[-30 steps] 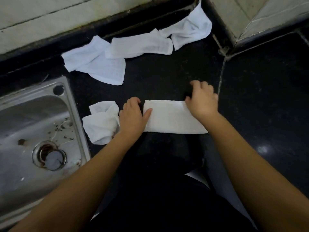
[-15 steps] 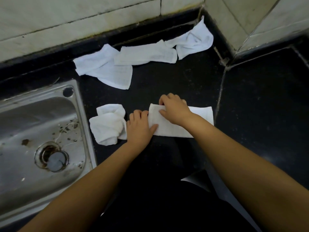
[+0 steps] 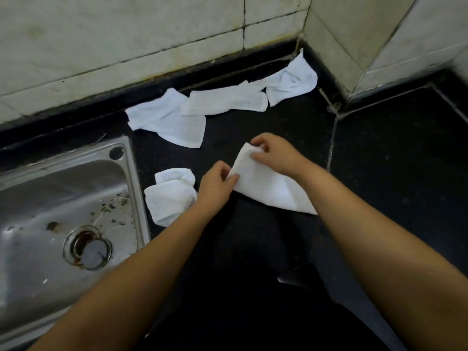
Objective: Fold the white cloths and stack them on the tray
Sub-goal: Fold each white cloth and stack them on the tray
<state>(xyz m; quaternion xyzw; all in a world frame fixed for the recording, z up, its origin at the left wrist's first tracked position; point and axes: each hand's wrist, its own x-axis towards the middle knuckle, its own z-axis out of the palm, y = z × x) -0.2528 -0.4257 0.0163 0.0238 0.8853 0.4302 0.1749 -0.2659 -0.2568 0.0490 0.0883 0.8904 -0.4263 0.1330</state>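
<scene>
A folded white cloth (image 3: 268,186) is half lifted off the black counter, its left end raised and its right end resting down. My left hand (image 3: 216,184) pinches its near left corner. My right hand (image 3: 274,154) pinches its far left corner. A crumpled white cloth (image 3: 169,196) lies just left of my left hand. Three more white cloths lie along the back: one spread flat (image 3: 172,122), one folded long (image 3: 225,102), one crumpled in the corner (image 3: 291,82). No tray is in view.
A steel sink (image 3: 63,211) with a drain (image 3: 88,249) fills the left side, its rim beside the crumpled cloth. Tiled walls (image 3: 152,34) close the back and the right corner. The black counter (image 3: 392,160) extends to the right past a seam.
The cloth lay flat under both hands; my right hand slid from its right end to its left end, and both hands now lift that end by the corners.
</scene>
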